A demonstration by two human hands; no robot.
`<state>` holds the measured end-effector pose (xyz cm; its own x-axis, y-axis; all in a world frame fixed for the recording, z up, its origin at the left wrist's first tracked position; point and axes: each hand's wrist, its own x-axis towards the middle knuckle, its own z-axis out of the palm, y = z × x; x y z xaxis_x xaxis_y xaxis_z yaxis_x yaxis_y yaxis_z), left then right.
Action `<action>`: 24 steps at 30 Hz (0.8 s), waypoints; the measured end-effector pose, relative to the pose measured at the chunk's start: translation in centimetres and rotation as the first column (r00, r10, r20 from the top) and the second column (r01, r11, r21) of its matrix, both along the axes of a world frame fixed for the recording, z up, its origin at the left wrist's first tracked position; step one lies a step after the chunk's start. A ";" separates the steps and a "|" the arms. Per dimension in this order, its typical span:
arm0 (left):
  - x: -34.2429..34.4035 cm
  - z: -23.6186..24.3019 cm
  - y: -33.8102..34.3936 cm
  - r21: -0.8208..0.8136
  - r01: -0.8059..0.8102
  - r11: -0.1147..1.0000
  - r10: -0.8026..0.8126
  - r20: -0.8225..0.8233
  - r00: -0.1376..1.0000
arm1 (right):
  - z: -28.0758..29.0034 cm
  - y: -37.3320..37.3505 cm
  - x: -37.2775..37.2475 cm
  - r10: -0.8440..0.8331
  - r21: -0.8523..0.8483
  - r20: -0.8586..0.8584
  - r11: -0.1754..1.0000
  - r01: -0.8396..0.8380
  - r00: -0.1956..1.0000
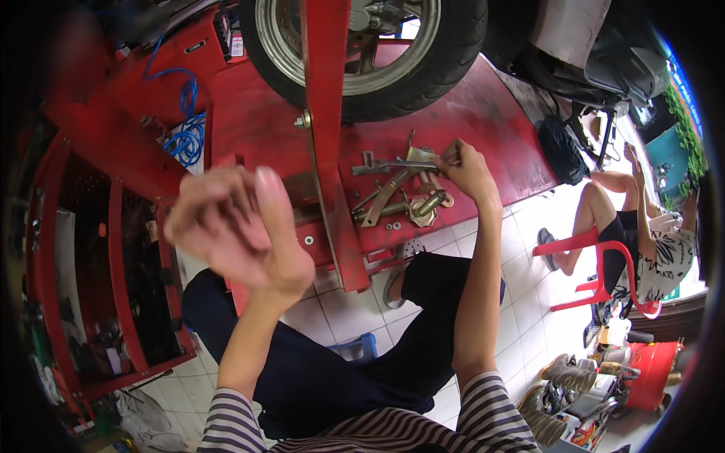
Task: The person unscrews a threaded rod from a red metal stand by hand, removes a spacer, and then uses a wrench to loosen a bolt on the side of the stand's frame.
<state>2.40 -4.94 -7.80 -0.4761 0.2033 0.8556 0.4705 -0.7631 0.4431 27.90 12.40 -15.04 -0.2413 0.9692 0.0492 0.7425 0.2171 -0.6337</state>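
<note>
Wrench pinched in right hand.

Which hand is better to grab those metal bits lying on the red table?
The right hand. It is already down among the metal parts on the red platform, fingers pinching one. The left hand is lifted up, blurred, away from them.

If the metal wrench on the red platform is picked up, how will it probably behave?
The wrench looks like solid metal, so probably stiff and heavy for its size. Flat and thin, it should not roll. The right hand pinches its end; it may look slippery.
</note>
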 end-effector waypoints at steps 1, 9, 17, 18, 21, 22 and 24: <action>-0.1 -0.1 0.4 -0.063 -0.011 0.998 0.018 0.107 0.994 | 0.2 -0.3 0.0 0.001 0.022 0.062 1.000 -0.002 0.998; -2.7 -1.1 2.9 -0.525 0.111 0.844 -0.054 0.123 0.991 | 0.5 -0.8 -0.2 -0.110 0.074 0.270 0.993 0.094 0.957; -2.5 -0.5 2.6 -0.598 0.108 0.794 -0.143 -0.010 0.990 | 2.2 -1.6 -0.9 -0.180 -0.010 0.325 0.981 0.194 0.928; -2.7 -0.6 2.7 -0.577 0.040 0.816 -0.103 -0.078 0.992 | 2.1 -1.7 -1.1 -0.180 0.034 0.299 0.984 0.178 0.937; -2.8 -0.7 2.9 -0.509 -0.073 0.858 -0.058 -0.237 0.970 | 2.2 -2.2 -1.1 -0.199 0.198 0.236 0.968 0.154 0.951; -2.9 -0.8 2.9 -0.485 -0.127 0.865 -0.028 -0.300 0.953 | 2.5 -2.3 -1.3 -0.205 0.268 0.212 0.953 0.145 0.956; -3.2 -0.7 2.9 -0.415 -0.223 0.882 0.034 -0.416 0.909 | 3.3 -2.4 -1.8 -0.189 0.345 0.123 0.929 0.137 0.974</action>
